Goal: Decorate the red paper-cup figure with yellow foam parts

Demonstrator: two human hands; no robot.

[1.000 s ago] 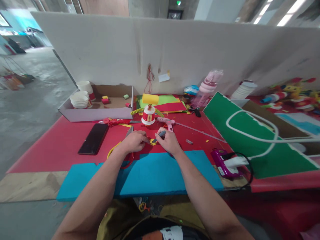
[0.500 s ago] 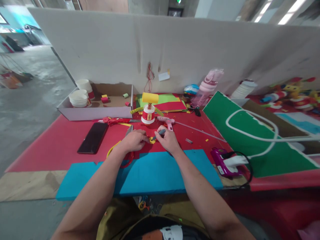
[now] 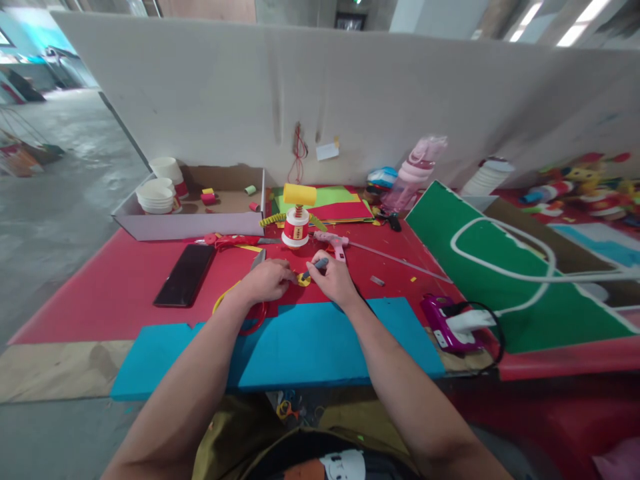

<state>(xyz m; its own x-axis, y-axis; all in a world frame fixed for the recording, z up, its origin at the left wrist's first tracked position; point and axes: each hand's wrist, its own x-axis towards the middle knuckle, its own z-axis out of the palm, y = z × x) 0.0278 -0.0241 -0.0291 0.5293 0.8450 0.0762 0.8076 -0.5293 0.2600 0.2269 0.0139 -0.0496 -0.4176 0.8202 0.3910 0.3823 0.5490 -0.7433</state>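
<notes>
A dark grey marker [image 3: 320, 265] is pinched in my right hand [image 3: 335, 279], its tip slanting down to the left. Under that tip a small round yellow paper piece [image 3: 304, 281] lies on the red tabletop. My left hand [image 3: 270, 280] has its fingers bent, with the fingertips holding the left edge of the paper piece. Beneath the left hand is a pair of scissors [image 3: 256, 321] with red and yellow handles, mostly covered. Just beyond both hands stands a paper-cup figure [image 3: 295, 230] with a yellow roll on top and folded yellow-green arms.
A pink glue gun [image 3: 336, 245] lies behind my right hand. At left are a black phone [image 3: 185, 275] and a box [image 3: 190, 227] with paper cups. A blue board [image 3: 310, 347] runs along the front edge. To the right sit a purple power strip [image 3: 450, 327] and a green board [image 3: 480, 280].
The marker tip has shifted very slightly on the yellow paper piece, with my right hand moving a little left. My left hand stays nearly in place.
</notes>
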